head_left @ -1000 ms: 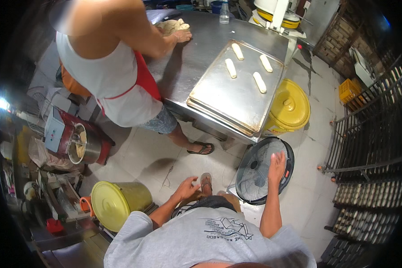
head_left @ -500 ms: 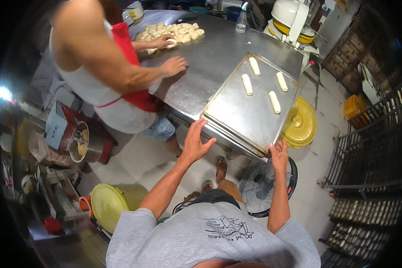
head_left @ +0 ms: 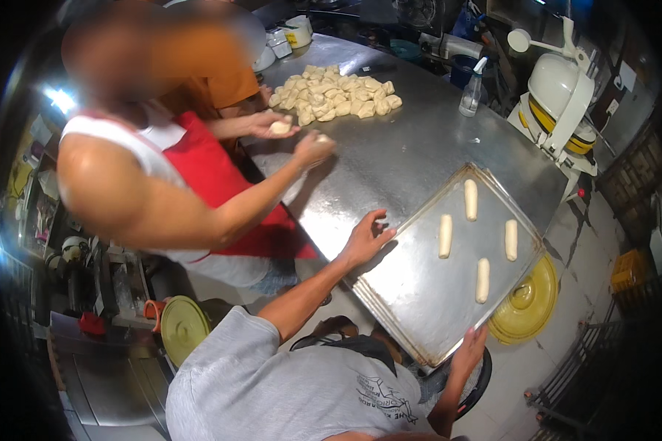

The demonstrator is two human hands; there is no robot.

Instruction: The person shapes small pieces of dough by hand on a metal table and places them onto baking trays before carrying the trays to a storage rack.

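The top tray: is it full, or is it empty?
Partly filled: four dough rolls lie on the tray, with bare metal around them.

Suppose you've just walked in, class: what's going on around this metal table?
A person has their right hand at the near right edge of a metal tray bearing four dough rolls. Their left hand is open by its left edge; contact is unclear. A co-worker in a red apron holds a dough piece, near a heap of dough pieces on the table.

Left hand (head_left: 368, 241) seemingly farther along tray (head_left: 412, 294).
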